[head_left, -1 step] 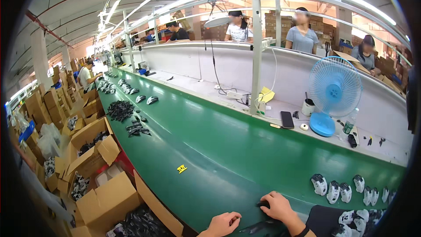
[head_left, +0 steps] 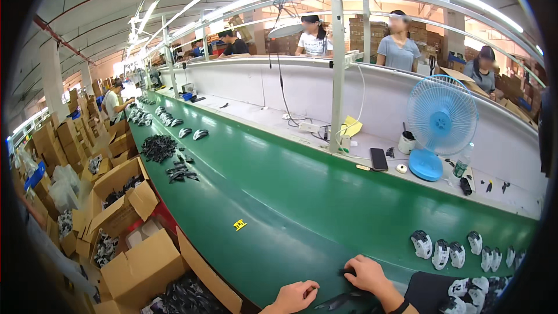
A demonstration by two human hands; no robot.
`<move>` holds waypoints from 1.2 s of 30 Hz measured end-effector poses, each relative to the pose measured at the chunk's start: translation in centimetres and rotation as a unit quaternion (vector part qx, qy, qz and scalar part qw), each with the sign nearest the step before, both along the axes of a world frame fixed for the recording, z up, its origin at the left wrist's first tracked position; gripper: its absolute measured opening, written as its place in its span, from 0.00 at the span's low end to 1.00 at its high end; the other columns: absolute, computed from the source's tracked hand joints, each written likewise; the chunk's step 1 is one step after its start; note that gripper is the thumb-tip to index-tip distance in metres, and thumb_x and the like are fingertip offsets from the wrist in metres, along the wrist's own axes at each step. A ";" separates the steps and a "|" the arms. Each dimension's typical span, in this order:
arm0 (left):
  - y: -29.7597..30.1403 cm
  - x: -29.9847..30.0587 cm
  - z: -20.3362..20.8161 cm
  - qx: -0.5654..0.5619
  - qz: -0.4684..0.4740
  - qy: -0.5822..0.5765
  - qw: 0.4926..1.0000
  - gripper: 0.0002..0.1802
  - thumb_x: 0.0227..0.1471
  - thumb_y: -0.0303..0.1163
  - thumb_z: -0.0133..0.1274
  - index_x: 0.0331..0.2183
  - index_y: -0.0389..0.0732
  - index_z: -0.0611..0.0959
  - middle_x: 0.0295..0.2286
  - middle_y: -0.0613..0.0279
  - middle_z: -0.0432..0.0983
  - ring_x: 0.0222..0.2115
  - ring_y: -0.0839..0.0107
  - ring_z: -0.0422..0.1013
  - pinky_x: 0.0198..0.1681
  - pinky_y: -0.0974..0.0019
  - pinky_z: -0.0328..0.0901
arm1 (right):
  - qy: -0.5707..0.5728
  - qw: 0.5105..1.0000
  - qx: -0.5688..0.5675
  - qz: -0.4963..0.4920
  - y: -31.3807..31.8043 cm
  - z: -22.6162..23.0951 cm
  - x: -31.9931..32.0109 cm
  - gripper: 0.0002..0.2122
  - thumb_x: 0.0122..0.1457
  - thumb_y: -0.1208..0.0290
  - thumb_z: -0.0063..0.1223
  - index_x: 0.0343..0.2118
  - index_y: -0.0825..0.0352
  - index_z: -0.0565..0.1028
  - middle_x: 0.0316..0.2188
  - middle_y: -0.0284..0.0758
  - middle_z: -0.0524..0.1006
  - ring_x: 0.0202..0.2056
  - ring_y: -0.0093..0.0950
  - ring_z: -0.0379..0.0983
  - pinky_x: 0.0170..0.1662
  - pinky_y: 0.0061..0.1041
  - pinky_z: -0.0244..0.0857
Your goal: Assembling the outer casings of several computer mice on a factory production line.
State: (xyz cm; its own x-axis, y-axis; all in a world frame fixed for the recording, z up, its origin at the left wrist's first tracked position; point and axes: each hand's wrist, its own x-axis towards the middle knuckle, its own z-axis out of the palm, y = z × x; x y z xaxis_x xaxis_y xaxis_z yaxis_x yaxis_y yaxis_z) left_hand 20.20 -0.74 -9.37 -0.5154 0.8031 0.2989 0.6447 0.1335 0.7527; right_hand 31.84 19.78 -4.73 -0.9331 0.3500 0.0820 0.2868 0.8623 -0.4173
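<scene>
My left hand [head_left: 294, 298] rests at the near edge of the green conveyor belt [head_left: 273, 197] with its fingers curled in; whatever they hold, if anything, is hidden. Just to its right, my right hand [head_left: 367, 273] is closed over a small black plastic part [head_left: 347, 271], of which only a bit shows past the fingertips. Between and below my hands lie long black plastic pieces [head_left: 340, 300]. Several white and black mouse-shaped shells [head_left: 421, 245] stand to the right of my right hand, and more shells [head_left: 468, 292] are heaped on a dark mat [head_left: 427, 291].
A yellow part [head_left: 239, 225] lies mid-belt. Black parts [head_left: 158, 149] are piled farther left. Open cartons [head_left: 139, 273] of black parts line the left side. A blue fan [head_left: 440, 122], phone [head_left: 379, 159] and bottle [head_left: 462, 163] stand on the ledge. Several people work beyond the partition.
The black part under my right fingertips shows slightly less than before. The view has shifted a little; my left hand keeps its curled pose.
</scene>
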 end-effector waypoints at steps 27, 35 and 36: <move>26.9 4.2 2.4 -0.077 -0.242 0.078 0.964 0.36 0.47 0.46 0.52 0.53 0.40 0.62 0.53 0.45 0.56 0.54 0.46 0.54 0.52 0.46 0.57 | 0.403 0.855 -0.300 -0.127 3.6 10.9 7.5 0.15 0.47 0.79 0.56 0.41 0.72 0.72 0.26 0.28 0.71 0.28 0.14 0.65 0.32 0.13 0.59; 27.9 5.2 1.2 -0.134 -0.209 0.230 0.941 0.44 0.42 0.51 0.57 0.57 0.44 0.59 0.54 0.48 0.56 0.57 0.48 0.50 0.56 0.44 0.48 | 0.455 0.825 -0.308 -0.130 4.5 12.1 9.9 0.15 0.48 0.80 0.56 0.40 0.74 0.72 0.30 0.31 0.74 0.31 0.16 0.68 0.34 0.14 0.62; 28.1 5.1 1.1 -0.132 -0.208 0.231 0.941 0.44 0.42 0.51 0.57 0.57 0.44 0.59 0.54 0.48 0.56 0.57 0.48 0.50 0.56 0.44 0.48 | 0.457 0.824 -0.309 -0.131 4.7 12.3 10.1 0.15 0.48 0.80 0.56 0.40 0.74 0.72 0.30 0.31 0.73 0.31 0.15 0.68 0.33 0.13 0.61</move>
State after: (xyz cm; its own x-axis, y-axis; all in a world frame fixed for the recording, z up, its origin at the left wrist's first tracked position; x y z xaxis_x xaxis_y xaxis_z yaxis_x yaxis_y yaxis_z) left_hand 25.34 27.37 -8.22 -0.0037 0.9844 0.1760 0.9331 -0.0599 0.3545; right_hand 41.89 24.52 7.58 -0.4664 0.7681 0.4388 -0.2471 0.3632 -0.8984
